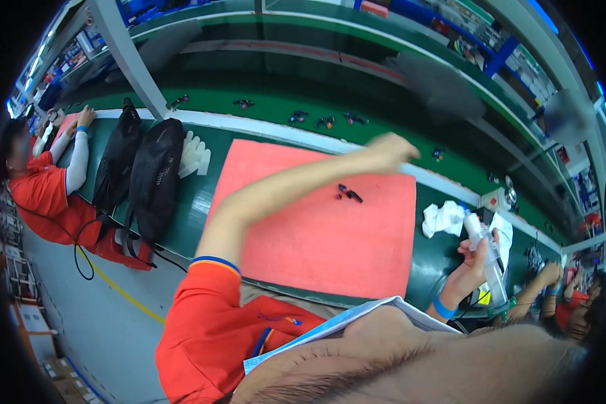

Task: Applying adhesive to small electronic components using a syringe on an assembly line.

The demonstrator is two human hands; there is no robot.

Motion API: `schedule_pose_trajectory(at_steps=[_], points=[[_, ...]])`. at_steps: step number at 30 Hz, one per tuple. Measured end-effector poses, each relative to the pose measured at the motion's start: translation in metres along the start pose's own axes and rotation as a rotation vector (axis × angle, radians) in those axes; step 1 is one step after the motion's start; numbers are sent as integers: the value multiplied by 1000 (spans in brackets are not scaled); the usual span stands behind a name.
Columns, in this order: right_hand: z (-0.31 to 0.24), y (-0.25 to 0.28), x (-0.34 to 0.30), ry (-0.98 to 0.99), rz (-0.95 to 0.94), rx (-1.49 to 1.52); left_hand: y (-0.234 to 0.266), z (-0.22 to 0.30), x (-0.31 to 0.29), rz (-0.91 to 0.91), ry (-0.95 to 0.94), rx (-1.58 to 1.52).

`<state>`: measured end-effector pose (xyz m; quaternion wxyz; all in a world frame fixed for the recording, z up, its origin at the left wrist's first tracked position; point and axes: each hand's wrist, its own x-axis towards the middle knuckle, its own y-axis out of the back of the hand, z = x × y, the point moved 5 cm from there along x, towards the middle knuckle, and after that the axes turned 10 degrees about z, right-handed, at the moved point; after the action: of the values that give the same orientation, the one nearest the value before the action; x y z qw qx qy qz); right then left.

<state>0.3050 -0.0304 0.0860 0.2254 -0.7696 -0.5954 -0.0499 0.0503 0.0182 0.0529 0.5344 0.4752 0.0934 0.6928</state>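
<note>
My left arm stretches across the pink mat (316, 256). My left hand (392, 153) is over the mat's far right edge by the white rail, with its fingers curled together; whatever they hold, if anything, I cannot make out. To the right of the mat, my right hand (477, 259) is wrapped round a whitish translucent plastic bottle (477, 232), which is tilted. Small dark parts (350, 194) with a purple spot lie on the mat below my left hand. Another small dark part (438, 154) rests on the green belt just beyond that hand.
Beyond the white rail (262, 130), the green belt (276, 108) carries several small dark parts. Crumpled white cloth (443, 219) lies right of the mat. White gloves (195, 155) and black bags (156, 175) are at left. Co-workers sit on both sides, one in red (47, 195) at left.
</note>
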Motion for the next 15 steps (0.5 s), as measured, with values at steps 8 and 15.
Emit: schedule_pose_trajectory(at_steps=[8, 15], points=[[9, -63, -40, -157, -260, 87, 135, -148, -66, 89, 358, 662], [45, -87, -57, -177, -310, -13, 129, -153, -67, -24, 231, 812]])
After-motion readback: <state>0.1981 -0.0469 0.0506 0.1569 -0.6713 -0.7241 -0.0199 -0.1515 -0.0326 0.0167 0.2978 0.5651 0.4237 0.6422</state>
